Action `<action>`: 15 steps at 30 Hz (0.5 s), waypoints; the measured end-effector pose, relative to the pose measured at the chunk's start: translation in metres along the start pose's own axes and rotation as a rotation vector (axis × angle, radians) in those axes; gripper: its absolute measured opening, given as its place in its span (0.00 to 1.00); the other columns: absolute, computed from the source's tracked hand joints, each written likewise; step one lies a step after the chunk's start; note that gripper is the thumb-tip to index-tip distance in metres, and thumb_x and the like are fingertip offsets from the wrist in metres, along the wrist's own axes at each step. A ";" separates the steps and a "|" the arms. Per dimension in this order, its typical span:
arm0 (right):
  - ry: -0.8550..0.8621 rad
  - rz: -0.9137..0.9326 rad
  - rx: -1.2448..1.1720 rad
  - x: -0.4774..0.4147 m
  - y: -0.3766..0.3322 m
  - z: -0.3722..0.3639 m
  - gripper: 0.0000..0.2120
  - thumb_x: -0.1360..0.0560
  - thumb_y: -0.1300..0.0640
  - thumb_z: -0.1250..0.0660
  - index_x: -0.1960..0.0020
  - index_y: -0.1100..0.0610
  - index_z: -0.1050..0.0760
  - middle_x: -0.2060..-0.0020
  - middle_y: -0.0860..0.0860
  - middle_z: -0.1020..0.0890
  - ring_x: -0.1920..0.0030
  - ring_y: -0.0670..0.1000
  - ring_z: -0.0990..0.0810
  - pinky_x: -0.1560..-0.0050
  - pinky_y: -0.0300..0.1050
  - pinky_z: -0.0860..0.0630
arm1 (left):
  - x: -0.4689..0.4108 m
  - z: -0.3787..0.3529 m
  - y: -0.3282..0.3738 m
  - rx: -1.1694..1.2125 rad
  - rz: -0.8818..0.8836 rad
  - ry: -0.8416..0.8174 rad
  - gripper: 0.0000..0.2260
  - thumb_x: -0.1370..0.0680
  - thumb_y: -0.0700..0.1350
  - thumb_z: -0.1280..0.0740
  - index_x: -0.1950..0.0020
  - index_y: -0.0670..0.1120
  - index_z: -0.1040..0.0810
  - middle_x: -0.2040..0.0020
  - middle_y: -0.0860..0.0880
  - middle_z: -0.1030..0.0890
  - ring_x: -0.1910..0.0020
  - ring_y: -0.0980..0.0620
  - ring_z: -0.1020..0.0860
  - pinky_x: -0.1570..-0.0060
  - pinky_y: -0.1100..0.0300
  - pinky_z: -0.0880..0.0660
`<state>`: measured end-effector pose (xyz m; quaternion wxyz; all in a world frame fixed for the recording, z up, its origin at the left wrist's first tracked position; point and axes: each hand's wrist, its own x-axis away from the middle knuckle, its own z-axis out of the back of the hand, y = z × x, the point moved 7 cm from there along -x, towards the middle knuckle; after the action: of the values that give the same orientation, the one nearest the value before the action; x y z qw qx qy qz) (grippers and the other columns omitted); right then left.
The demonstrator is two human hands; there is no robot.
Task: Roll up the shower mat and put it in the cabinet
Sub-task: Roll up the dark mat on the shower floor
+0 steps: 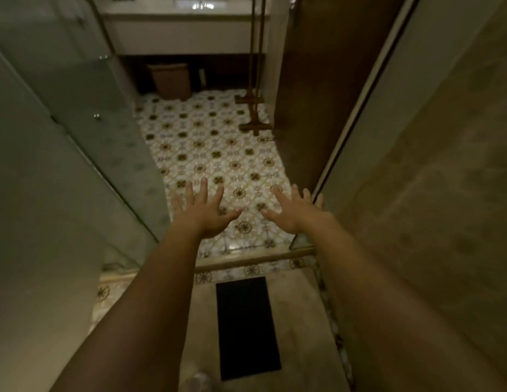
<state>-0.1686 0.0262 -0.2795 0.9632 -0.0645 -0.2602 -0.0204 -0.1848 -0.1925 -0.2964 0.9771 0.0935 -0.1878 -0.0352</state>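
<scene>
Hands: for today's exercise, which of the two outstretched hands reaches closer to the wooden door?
The right hand. Its fingertips lie beside the brown wooden door, while the left hand hovers over the patterned floor tiles, nearer the glass panel.

we see the mat (248,328) lying flat on the shower floor (303,321) nearest us, just behind a threshold strip (255,260). beyond the strip the tiled floor (212,142) runs to a vanity (178,32) with a bin (170,80) beneath; glass panel (76,80) left, door (325,80) right.
</scene>
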 end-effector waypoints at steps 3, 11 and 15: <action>-0.091 0.019 0.005 -0.046 -0.014 -0.065 0.40 0.27 0.25 0.55 0.22 0.43 0.62 0.22 0.54 0.61 0.24 0.62 0.62 0.29 0.68 0.64 | -0.027 -0.059 -0.036 0.036 0.023 -0.054 0.47 0.40 0.83 0.62 0.25 0.64 0.65 0.24 0.53 0.73 0.26 0.44 0.73 0.31 0.34 0.69; -0.221 0.109 0.052 -0.201 0.005 -0.288 0.39 0.27 0.26 0.53 0.22 0.44 0.56 0.21 0.52 0.53 0.23 0.61 0.54 0.28 0.69 0.57 | -0.115 -0.304 -0.118 0.046 0.146 -0.157 0.47 0.37 0.81 0.62 0.23 0.59 0.60 0.21 0.52 0.66 0.23 0.42 0.65 0.31 0.32 0.64; -0.269 0.106 0.083 -0.298 0.045 -0.438 0.40 0.26 0.28 0.51 0.22 0.47 0.56 0.21 0.53 0.53 0.23 0.60 0.54 0.27 0.68 0.55 | -0.176 -0.474 -0.142 0.035 0.135 -0.246 0.43 0.31 0.78 0.56 0.22 0.57 0.58 0.21 0.51 0.65 0.23 0.41 0.64 0.30 0.32 0.61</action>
<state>-0.2048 0.0133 -0.8098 0.9212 -0.0405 -0.3837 0.0501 -0.1756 -0.2331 -0.8198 0.9451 0.0925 -0.3125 0.0227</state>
